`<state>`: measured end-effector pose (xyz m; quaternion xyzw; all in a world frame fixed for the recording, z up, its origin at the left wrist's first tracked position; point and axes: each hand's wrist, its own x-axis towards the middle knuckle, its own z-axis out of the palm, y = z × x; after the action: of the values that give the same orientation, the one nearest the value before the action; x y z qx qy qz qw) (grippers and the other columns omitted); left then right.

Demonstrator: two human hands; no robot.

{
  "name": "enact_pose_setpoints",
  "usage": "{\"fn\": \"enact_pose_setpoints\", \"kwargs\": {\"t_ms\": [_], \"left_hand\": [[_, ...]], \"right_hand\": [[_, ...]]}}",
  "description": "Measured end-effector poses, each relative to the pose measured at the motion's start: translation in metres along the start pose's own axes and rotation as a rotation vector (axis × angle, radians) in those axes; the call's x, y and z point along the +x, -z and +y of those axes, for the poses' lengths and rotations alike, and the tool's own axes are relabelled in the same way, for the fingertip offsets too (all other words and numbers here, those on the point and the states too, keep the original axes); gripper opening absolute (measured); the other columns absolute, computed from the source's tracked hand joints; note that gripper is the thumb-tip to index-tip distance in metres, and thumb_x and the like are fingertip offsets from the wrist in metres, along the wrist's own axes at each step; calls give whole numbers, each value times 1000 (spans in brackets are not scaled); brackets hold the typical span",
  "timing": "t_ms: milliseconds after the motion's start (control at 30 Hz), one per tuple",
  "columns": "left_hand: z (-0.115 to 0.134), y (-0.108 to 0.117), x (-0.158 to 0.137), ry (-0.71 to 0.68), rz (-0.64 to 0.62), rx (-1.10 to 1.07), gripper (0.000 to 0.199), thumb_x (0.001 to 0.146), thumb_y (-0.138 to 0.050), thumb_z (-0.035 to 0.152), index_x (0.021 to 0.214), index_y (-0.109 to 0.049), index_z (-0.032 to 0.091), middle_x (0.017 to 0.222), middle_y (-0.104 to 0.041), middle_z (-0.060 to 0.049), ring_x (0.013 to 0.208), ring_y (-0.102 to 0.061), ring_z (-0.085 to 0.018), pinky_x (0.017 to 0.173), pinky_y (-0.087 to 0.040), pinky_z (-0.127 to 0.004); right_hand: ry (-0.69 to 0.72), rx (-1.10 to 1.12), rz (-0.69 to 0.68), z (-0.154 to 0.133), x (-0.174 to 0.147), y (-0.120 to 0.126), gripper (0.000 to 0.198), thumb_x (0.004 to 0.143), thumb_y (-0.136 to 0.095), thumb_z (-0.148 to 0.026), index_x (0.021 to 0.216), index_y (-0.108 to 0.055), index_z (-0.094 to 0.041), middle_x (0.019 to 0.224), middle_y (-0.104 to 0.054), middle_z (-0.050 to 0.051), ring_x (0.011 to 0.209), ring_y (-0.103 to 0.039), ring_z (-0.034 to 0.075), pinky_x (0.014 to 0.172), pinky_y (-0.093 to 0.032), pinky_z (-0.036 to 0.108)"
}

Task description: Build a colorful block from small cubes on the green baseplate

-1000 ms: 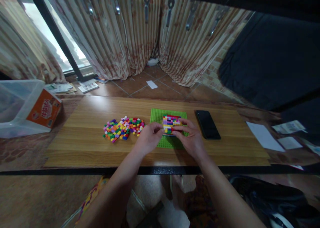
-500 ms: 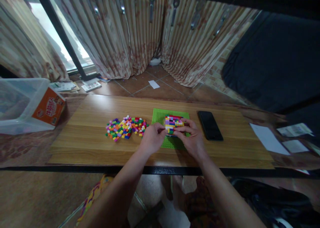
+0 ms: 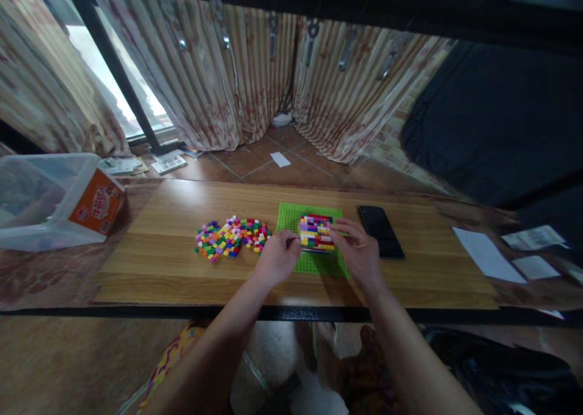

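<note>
A block built of many-coloured toy bricks (image 3: pixel 315 231) sits over the green studded baseplate (image 3: pixel 291 212), with rows of yellow, white, purple and red on top. At its left edge my left hand (image 3: pixel 279 256) has thumb and fingertips pressed together; what is between them, if anything, is hidden. My right hand (image 3: pixel 359 250) is at the block's right edge, thumb and fingers apart, fingertips by its side. Whether they touch it is hard to make out. Left of my left hand lies a pile of loose toy bricks (image 3: pixel 232 236).
A black phone (image 3: pixel 381 231) lies right of the baseplate on the wooden board (image 3: pixel 150 269). At the far left stands a clear plastic bin (image 3: pixel 40 220) with an orange label. Papers (image 3: pixel 487 254) lie to the right. A dark bar (image 3: pixel 291 313) runs along the near edge.
My right hand has drawn back from the block's top to its right edge, uncovering more of its rows. My left hand stays at the left edge. The view has tilted slightly upward.
</note>
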<state>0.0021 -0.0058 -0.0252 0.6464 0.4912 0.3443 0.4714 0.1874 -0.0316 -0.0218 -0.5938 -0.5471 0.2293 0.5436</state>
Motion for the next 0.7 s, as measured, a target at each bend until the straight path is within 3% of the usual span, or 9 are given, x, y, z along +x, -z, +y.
{"fn": "enact_pose_setpoints", "kwargs": {"t_ms": [133,300,400,567,700], "left_hand": [[-5,-9,-2,59,-26,-99,23,83,-44,21,66,-59,18,61,-61,-1,57,-57,-13,53,-41,-23],[-1,-20,-10,69,-59,-108,19,81,-45,18,72,-61,18,65,-64,-2,59,-61,-13,53,-43,-22],[2,-12,-9,67,-36,-91,18,79,-46,16,77,-64,17,67,-66,-2,58,-60,-13,53,-44,-23],[1,31,-1,63,140,-216,16,78,-48,15,80,-64,16,70,-66,-2,60,-61,-13,57,-48,-23],[-6,74,1,83,430,-289,13,77,-53,17,82,-65,16,69,-66,-2,62,-62,-13,59,-50,-24]], "right_hand": [[60,-30,166,-10,6,4,18,81,-64,-34,82,-74,-18,91,-71,7,89,-66,20,82,-52,37],[230,-150,196,-24,1,-4,16,85,-62,-31,82,-72,-19,87,-71,5,84,-67,20,80,-53,37],[326,-200,170,-35,-8,-15,14,87,-61,-27,86,-72,-19,87,-71,4,83,-67,20,80,-53,36],[440,-238,-73,-50,-31,-43,14,90,-56,-23,92,-70,-22,95,-71,4,93,-66,19,88,-51,36],[311,-311,-349,-46,-47,-71,21,91,-52,-26,107,-66,-21,102,-68,8,91,-66,20,83,-53,36]]}}
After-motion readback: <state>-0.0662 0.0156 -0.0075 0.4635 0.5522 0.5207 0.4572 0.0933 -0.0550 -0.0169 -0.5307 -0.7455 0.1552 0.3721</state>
